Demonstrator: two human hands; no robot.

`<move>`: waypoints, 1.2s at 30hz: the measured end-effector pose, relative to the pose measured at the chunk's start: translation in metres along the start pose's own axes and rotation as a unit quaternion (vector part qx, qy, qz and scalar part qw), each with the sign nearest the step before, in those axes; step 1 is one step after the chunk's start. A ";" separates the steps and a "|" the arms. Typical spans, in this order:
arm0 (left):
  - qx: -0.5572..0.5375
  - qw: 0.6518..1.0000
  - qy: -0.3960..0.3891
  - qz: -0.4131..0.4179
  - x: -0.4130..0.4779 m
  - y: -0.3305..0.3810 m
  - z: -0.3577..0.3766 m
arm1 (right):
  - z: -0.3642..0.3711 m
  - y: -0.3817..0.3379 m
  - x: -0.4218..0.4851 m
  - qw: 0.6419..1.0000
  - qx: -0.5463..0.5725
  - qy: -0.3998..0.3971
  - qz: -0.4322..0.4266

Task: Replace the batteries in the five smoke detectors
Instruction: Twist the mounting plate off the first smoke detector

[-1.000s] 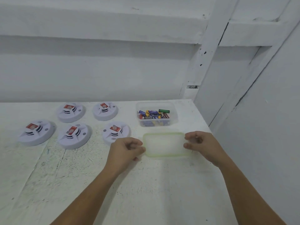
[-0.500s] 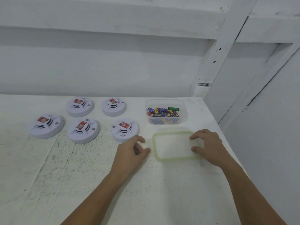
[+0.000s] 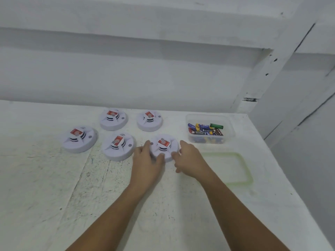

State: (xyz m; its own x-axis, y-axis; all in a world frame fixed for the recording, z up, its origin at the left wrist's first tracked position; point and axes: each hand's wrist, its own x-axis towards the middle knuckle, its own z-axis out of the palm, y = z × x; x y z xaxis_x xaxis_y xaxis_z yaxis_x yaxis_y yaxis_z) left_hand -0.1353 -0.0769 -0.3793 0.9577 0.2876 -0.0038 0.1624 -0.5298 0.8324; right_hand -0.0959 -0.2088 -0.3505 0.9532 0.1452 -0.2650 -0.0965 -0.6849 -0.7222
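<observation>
Several round white smoke detectors with red labels lie on the white table. The nearest detector sits between my two hands. My left hand curls round its left and front rim, and my right hand touches its right rim. Whether it is lifted off the table I cannot tell. The other detectors lie at the far left, front middle, back left and back middle. A clear plastic box of mixed batteries stands open at the back right.
The box's clear lid with a green rim lies flat on the table in front of the box, near the right edge. A white wall runs along the back and a white wall drops off on the right.
Both hands have let go of the lid, which now lies on the table, and moved left onto the nearest smoke detector. The view has shifted right.
</observation>
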 end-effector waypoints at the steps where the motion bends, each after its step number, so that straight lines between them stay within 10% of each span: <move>1: 0.006 1.000 -0.005 0.002 0.003 -0.002 0.000 | 0.006 -0.004 0.004 1.000 0.006 0.004 0.023; 15: -0.203 0.977 -0.038 -0.050 0.007 -0.007 -0.037 | -0.001 -0.018 -0.027 0.974 0.215 0.066 -0.026; 36: -0.117 0.944 -0.304 0.052 -0.002 -0.056 -0.089 | 0.040 0.020 -0.073 0.921 -0.216 0.076 -0.316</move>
State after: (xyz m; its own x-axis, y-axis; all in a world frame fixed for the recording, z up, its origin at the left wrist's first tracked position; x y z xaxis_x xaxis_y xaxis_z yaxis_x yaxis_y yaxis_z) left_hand -0.1676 0.0230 -0.3769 0.9365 -0.3051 -0.1727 0.0708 -0.3179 0.9455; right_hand -0.1788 -0.2051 -0.3710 0.8122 0.5329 0.2375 0.5828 -0.7226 -0.3718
